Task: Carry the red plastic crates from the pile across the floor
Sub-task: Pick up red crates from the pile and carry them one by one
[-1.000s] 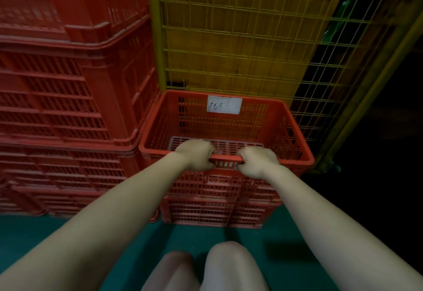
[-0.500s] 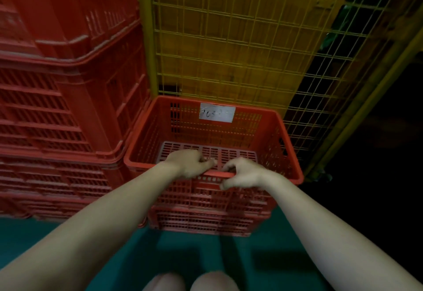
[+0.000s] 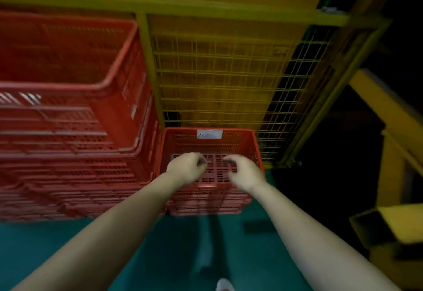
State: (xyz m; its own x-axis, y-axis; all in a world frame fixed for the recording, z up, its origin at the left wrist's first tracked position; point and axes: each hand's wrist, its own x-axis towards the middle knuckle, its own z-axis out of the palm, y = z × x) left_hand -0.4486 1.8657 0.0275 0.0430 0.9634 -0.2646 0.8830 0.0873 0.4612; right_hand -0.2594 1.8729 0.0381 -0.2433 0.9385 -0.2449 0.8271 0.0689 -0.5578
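Looking down from the head view at a red crate [image 3: 210, 147] with a white label [image 3: 209, 134] on its far wall. Sits on top of a few more nested crates [image 3: 206, 206], low on the green floor [image 3: 183, 245]. Pushed right up to the yellow wire fence [image 3: 217, 80] and just beside the tall pile of red crates [image 3: 68, 130], probably to keep the walkway free.

Hovering over its near rim: left hand [image 3: 186, 168], curled in a loose fist, holding nothing. Right hand [image 3: 242, 173], fingers half bent and slack, holding nothing too. Not touching the rim, as far as can be told through the blur. Held close together near the middle, maybe ready to grab the rim and lift. Safer to grab wider apart, to stop the crate from tipping. Looks light, all holes and thin plastic, so easy to carry.

Around it, a dark room with dim light. Yellow beams [image 3: 384, 112] on the right, and a white shoe [image 3: 224, 285] at the bottom edge.
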